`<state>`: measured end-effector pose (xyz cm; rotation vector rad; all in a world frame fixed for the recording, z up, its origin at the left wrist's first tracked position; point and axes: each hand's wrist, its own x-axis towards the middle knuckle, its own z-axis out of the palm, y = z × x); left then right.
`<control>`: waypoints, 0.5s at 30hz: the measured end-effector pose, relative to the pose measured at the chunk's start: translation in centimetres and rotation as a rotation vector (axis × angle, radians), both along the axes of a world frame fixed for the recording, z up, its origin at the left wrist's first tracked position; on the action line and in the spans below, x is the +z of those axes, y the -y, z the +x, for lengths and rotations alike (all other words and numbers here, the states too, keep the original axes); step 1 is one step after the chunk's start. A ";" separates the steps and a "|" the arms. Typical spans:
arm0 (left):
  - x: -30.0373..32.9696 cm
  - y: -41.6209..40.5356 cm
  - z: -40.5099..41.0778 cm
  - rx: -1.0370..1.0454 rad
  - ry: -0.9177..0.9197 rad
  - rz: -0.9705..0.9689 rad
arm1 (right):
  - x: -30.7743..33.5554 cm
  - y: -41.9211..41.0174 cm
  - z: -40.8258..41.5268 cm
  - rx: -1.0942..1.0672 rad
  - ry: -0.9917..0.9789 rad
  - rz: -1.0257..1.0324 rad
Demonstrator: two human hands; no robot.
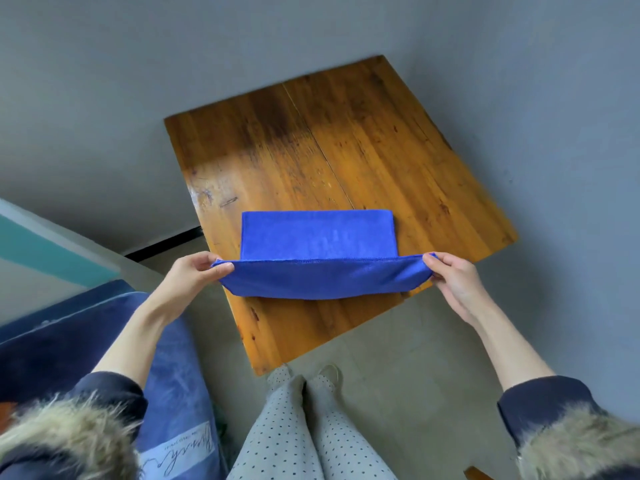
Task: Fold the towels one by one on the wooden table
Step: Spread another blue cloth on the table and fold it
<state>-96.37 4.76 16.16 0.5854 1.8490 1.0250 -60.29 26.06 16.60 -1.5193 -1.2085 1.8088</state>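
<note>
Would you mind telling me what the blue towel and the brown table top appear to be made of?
The blue towel looks like a soft microfibre or plush cloth: matte, a faint short nap, a stitched hem along the lifted edge, and it sags between the left hand and right hand. The brown table top looks like varnished wood: plank seams, streaky grain, dark stains and a glossy sheen.

Both hands, left hand and right hand, pinch blue towel corners above wooden table.

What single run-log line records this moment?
hands: left, right pinch blue microfibre towel corners | near edge lifted | far part on wooden table
</note>
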 end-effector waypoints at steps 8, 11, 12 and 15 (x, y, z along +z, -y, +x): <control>-3.9 -3.4 -3.1 0.173 0.317 0.092 | -2.6 -5.3 -4.8 -0.049 0.091 0.032; -5.4 -6.0 -4.2 0.187 0.311 0.035 | -4.4 -7.1 -6.3 -0.082 0.114 0.007; -5.9 -6.9 -4.6 0.187 0.296 0.015 | -5.0 -7.6 -6.8 -0.091 0.126 0.004; -7.3 -9.1 -5.3 0.200 0.249 -0.020 | -6.5 -9.0 -8.1 -0.101 0.185 0.015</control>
